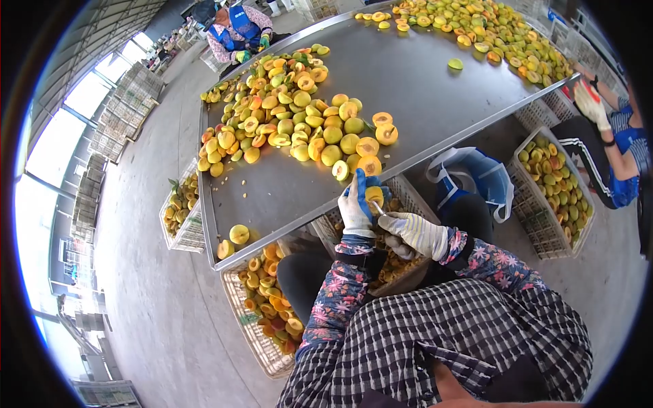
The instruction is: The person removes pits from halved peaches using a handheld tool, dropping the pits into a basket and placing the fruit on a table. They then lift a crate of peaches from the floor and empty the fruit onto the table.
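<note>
My left hand (355, 207), in a white and blue glove, is closed around a halved peach (374, 195) with its yellow cut face showing. Gloved in white, my right hand (413, 233) grips a small metal pitting tool (378, 208), its tip right at the fruit. Both hands are just off the near edge of a metal table (442, 102). Beyond them, a large pile of halved peaches (299, 126) spreads over the tabletop. Below my hands, between my knees, a crate (413, 194) holds more fruit, partly hidden by my arms.
A crate of peach halves (231, 285) stands by my left leg, another crate (537, 234) on the right. A blue and white bag (486, 180) hangs near my right knee. Co-workers sit at the far left (238, 30) and right (622, 153). Stacked crates (126, 105) line the wall.
</note>
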A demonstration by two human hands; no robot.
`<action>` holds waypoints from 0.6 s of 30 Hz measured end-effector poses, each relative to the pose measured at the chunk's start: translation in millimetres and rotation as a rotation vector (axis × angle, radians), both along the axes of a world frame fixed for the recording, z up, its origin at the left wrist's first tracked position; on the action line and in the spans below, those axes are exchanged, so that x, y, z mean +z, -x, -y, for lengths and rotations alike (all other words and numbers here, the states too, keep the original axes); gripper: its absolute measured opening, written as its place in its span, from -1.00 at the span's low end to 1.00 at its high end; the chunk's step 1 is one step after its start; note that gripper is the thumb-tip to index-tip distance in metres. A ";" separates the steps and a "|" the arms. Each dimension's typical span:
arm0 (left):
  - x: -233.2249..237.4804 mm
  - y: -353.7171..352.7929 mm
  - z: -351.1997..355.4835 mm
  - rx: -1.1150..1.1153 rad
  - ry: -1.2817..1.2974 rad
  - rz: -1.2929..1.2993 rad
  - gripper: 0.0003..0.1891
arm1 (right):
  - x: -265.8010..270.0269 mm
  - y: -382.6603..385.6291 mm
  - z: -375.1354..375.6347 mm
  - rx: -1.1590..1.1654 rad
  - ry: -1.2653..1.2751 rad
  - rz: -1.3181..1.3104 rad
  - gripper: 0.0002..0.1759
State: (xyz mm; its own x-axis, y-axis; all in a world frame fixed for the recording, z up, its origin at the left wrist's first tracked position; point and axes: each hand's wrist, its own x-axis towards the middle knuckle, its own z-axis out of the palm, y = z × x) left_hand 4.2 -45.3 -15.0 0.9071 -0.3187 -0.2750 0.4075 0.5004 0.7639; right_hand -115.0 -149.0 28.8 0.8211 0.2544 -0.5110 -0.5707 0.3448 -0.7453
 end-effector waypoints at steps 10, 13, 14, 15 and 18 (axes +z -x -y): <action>8.2 -13.1 -15.0 -0.181 0.406 -0.232 -0.73 | -32.7 27.1 23.2 0.293 0.743 0.474 -0.60; 10.8 -14.4 -33.7 -0.083 0.414 -0.251 -0.69 | 0.6 30.0 32.5 0.615 1.268 0.414 -0.52; 15.7 -12.6 -49.3 -0.040 0.371 -0.231 -0.67 | -3.0 30.6 34.7 0.595 1.276 0.420 -0.49; 31.1 -7.4 -67.4 -0.004 0.281 -0.118 -0.66 | -11.1 33.7 38.2 0.576 1.285 0.429 -0.46; 61.0 5.4 -148.3 0.232 -0.190 0.292 -0.64 | -15.7 40.3 47.3 0.605 1.287 0.489 -0.35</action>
State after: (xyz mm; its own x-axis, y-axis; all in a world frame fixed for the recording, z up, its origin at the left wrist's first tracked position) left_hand -1.2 103.0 45.9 0.9974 -0.0655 -0.0300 0.0534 0.3923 0.9183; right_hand -155.3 -196.3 13.1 0.9100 0.2110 -0.3569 0.0041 -0.8654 -0.5011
